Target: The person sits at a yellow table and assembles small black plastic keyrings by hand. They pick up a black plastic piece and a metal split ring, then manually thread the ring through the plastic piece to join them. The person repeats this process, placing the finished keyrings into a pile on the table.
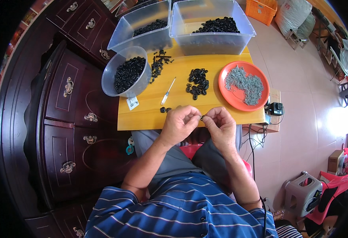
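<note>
My left hand (180,123) and my right hand (221,129) meet above the table's front edge, fingertips pinched together. Between them is a small dark part (202,118), mostly covered by the fingers; its exact kind is too small to make out. Just left of my left hand lie a few small black pieces (163,110). Beyond the hands sits a loose pile of black oval plastic pieces (198,81). A screwdriver (168,92) with a clear handle lies to its left. On the right, an orange-red plate (222,85) holds many grey screws (243,84).
The yellow table (142,119) carries a round clear tub (107,85) of black pieces, more dark bits (157,67) and a white label (132,103). Two clear bins (213,43) stand at the back. A dark wooden cabinet (59,139) borders the left; cables (257,139) hang at right.
</note>
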Action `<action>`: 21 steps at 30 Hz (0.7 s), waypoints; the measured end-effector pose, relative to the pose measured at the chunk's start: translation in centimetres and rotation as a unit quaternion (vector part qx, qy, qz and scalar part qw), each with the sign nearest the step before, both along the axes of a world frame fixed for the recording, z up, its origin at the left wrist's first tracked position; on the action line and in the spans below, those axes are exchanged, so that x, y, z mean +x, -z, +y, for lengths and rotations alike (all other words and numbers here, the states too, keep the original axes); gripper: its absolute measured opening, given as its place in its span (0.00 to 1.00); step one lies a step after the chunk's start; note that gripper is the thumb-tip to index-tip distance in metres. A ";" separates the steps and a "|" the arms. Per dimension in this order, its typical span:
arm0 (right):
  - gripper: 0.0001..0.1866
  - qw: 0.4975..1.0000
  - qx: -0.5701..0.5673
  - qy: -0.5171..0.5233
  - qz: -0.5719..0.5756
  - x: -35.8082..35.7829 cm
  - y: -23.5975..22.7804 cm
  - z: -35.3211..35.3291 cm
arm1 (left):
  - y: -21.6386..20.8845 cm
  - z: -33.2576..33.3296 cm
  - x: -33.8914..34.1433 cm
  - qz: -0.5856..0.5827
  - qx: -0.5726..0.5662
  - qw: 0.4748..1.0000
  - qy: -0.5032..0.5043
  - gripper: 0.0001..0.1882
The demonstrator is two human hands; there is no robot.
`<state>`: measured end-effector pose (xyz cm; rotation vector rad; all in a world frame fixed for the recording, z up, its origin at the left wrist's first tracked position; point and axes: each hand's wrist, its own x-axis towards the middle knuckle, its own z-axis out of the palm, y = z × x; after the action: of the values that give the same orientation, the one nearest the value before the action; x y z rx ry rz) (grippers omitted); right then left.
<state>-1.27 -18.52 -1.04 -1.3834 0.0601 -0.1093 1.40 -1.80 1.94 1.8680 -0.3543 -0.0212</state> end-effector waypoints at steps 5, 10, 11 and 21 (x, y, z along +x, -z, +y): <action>0.04 1.000 0.000 0.005 -0.001 0.1 -0.1 -0.2 | 0.6 0.5 0.4 0.014 -0.032 0.999 0.007 0.02; 0.05 0.999 0.025 0.026 -0.010 0.4 -0.8 -0.4 | 1.8 2.3 3.2 -0.004 0.026 0.997 -0.070 0.05; 0.04 0.999 0.029 0.023 -0.009 0.3 -0.7 -0.4 | 2.3 2.5 4.0 -0.027 0.043 0.995 -0.084 0.05; 0.05 1.000 0.026 0.012 0.006 0.4 -0.1 -0.5 | 4.0 0.3 8.0 -0.151 0.215 0.964 -0.050 0.11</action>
<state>-0.86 -18.99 -0.97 -1.3327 0.0899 -0.1187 9.41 -1.50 -2.07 2.3257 -0.4941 0.2776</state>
